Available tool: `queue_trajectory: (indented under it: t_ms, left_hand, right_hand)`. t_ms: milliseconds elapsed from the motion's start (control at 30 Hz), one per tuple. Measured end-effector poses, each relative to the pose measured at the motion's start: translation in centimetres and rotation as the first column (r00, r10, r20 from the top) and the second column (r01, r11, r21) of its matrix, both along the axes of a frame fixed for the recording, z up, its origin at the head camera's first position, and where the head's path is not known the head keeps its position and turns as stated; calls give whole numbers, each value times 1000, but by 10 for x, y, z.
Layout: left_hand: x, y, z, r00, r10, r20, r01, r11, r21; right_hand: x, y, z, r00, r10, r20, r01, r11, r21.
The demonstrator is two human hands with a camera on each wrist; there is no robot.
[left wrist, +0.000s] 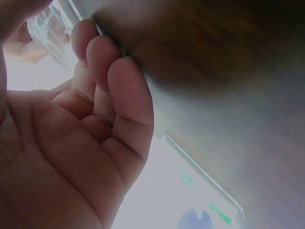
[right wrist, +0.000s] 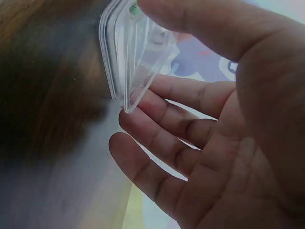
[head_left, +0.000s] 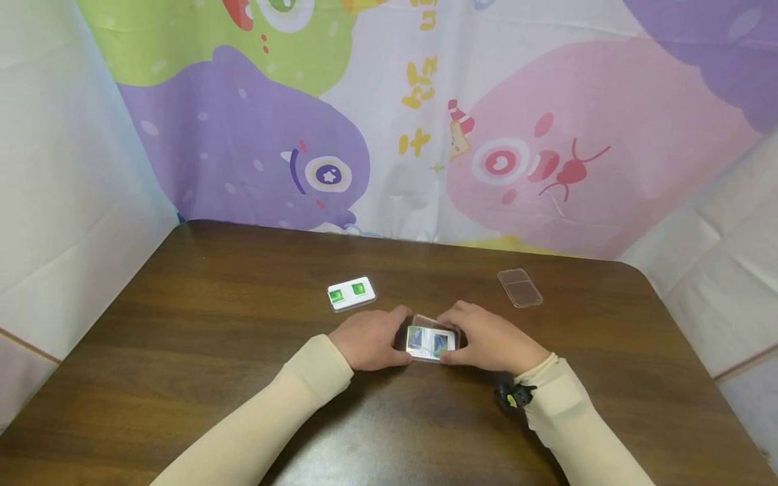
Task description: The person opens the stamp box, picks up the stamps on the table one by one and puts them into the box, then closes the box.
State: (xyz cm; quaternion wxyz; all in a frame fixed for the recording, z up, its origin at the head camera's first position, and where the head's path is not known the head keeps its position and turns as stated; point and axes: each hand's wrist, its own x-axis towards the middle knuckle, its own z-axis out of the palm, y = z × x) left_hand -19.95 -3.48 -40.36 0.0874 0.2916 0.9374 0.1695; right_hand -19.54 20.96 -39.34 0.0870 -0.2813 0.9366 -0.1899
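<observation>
Between the two hands, near the middle of the table, is a clear plastic card case point(head_left: 433, 322) with a picture card point(head_left: 428, 343) in it. My left hand point(head_left: 369, 341) holds its left side, thumb at the near edge. On the opposite side, my right hand point(head_left: 492, 337) grips it between thumb and fingers. The right wrist view shows the clear plastic layers point(right wrist: 114, 57) standing apart at an angle under the thumb. In the left wrist view, the left fingers point(left wrist: 131, 90) are bent and partly hide the clear plastic point(left wrist: 52, 33).
Behind the left hand lies a white card in a clear case point(head_left: 351, 293) with two green pictures. A clear flat case point(head_left: 520, 288) lies at the back right of the brown table point(head_left: 243, 270). A printed curtain point(head_left: 401, 169) hangs behind. A dark band point(head_left: 513, 397) is on the right wrist.
</observation>
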Motion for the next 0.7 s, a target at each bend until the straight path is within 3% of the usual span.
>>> queue_trajectory:
  t_ms: [700]
  left_hand:
    - [0, 0, 0, 999, -46, -13, 46, 999, -25]
  right_hand:
    - [3, -5, 0, 1000, 29, 9, -29, 999, 42]
